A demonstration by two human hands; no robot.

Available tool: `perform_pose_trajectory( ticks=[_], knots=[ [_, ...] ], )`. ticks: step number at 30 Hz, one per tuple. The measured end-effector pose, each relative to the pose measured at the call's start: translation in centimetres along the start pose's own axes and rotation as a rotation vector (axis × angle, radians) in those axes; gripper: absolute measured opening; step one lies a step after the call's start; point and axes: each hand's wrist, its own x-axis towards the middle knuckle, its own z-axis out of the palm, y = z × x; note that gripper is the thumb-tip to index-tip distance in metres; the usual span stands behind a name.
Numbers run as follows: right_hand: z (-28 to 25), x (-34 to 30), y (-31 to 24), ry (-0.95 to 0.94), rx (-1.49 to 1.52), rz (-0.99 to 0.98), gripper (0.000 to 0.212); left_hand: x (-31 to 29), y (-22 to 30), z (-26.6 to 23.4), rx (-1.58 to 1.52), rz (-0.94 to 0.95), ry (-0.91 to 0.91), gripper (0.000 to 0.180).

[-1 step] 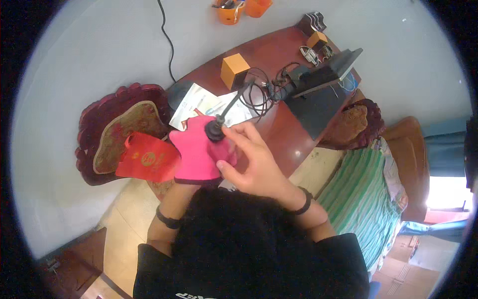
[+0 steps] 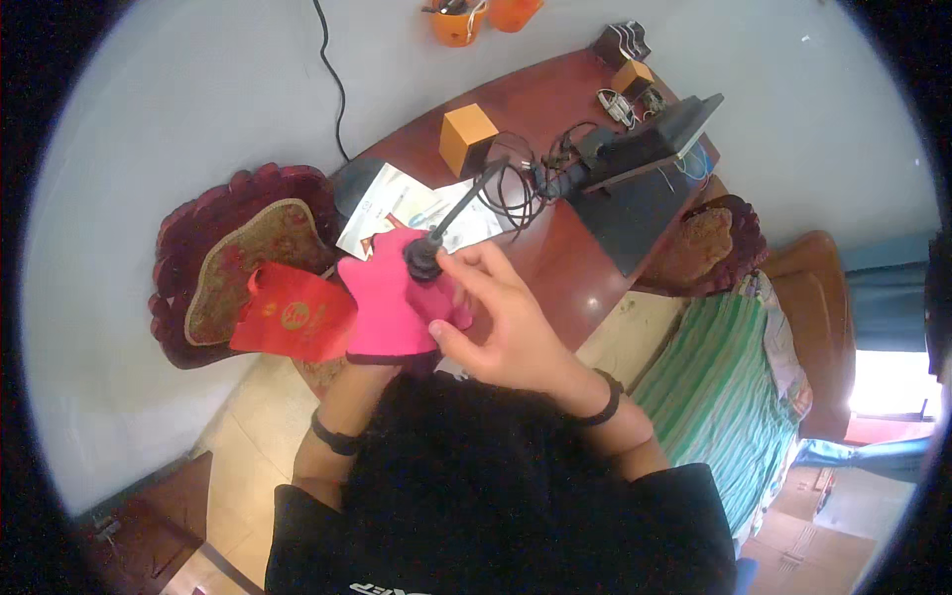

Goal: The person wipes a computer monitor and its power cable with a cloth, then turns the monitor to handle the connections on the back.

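Note:
A pink glove with a dark cuff (image 2: 382, 312) covers my left hand (image 2: 397, 288); the fingers inside are mostly hidden. At its upper right edge is a black stick-like thing with a round, ridged end (image 2: 423, 256) and a thin stalk slanting up to the right. It appears held in the gloved hand, though the grip itself is hidden. My right hand (image 2: 501, 322) is bare, thumb and forefinger apart. Its forefinger tip lies against the ridged end, while the thumb tip is close to the pink fabric.
Papers (image 2: 387, 208), coiled black cables (image 2: 516, 193), an orange-and-black box (image 2: 466, 139) and a monitor (image 2: 654, 139) occupy the red-brown desk (image 2: 560, 268). A red paper bag (image 2: 297, 312) rests on a carved chair (image 2: 188, 263) at left. A bed with a green striped cover (image 2: 704, 387) stands at right.
The black thing and the gloved left hand have shifted very slightly left. My right hand has followed a little, with its fingers in much the same pose.

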Motion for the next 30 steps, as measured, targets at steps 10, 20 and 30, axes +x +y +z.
perform_pose_trajectory(
  ticks=[10, 20, 30],
  knots=[
    [1.3, 0.2, -8.4, -0.275, -0.573, -0.227, 0.022, 2.4, -1.6, -3.4, -0.078, -0.072, 0.285, 0.038],
    [-4.9, -0.1, -15.9, -0.532, -0.879, -0.291, 0.028, 2.9, -0.7, 0.7, -0.207, -0.230, 0.026, 0.039],
    [-8.7, -5.9, -12.6, -0.330, -0.725, -0.188, 0.038, 2.7, -3.7, 6.2, 0.482, -0.016, 0.019, 0.028]
  ],
)
